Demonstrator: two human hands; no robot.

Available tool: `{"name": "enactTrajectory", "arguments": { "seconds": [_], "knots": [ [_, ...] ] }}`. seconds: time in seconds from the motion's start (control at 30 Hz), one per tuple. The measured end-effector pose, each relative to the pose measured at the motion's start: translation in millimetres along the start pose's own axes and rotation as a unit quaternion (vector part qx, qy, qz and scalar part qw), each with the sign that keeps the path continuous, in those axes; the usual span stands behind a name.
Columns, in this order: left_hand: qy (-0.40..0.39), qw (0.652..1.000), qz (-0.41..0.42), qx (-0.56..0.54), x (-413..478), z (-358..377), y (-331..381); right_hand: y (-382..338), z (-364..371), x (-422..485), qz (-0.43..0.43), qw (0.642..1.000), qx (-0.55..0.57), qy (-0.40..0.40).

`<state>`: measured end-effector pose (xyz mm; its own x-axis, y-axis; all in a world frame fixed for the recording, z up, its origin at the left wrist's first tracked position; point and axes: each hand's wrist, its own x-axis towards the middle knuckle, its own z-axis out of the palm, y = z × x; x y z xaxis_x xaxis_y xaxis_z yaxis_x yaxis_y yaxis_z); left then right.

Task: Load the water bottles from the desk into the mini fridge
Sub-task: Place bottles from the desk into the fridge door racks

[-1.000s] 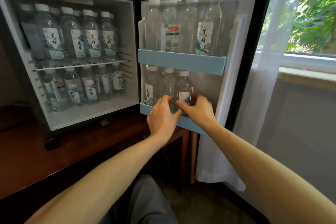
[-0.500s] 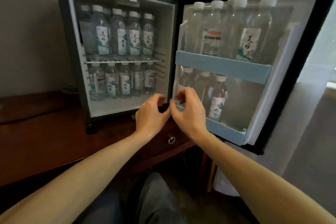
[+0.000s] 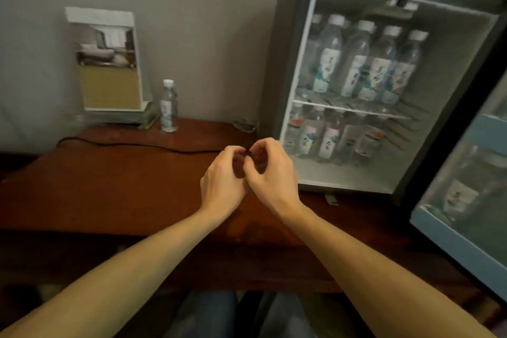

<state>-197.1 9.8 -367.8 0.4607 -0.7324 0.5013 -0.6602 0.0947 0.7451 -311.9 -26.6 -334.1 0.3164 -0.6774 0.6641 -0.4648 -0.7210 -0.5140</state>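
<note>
Both hands, left hand (image 3: 223, 177) and right hand (image 3: 270, 173), touch, curled and empty, above the tabletop (image 3: 115, 186). One water bottle (image 3: 168, 105) stands upright at its back edge; the mini fridge (image 3: 354, 85) door is cut off.

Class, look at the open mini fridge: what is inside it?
The mini fridge holds water bottles on two levels: an upper row on the wire shelf and a lower row beneath. Any bottles behind these front rows are hidden.
</note>
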Motion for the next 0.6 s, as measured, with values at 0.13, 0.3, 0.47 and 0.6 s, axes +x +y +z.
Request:
{"name": "enactTrajectory", "arguments": {
  "seconds": [0.13, 0.3, 0.47, 0.6],
  "knots": [
    [0.027, 0.998, -0.046, 0.04, 37, -33, -51, -13, 58, 37, 0.045, 0.997, 0.03, -0.05],
    [0.012, 0.989, -0.124, 0.074, 105, -67, -116, -15, 123, 92, 0.116, 0.987, 0.032, -0.111],
    [0.014, 0.979, -0.182, 0.091, 174, -91, -180, -2, 189, 138, 0.148, 0.977, 0.03, -0.151],
    [0.013, 0.977, -0.187, 0.098, 209, -87, -220, 12, 241, 177, 0.174, 0.969, 0.075, -0.159]
  ]
}}
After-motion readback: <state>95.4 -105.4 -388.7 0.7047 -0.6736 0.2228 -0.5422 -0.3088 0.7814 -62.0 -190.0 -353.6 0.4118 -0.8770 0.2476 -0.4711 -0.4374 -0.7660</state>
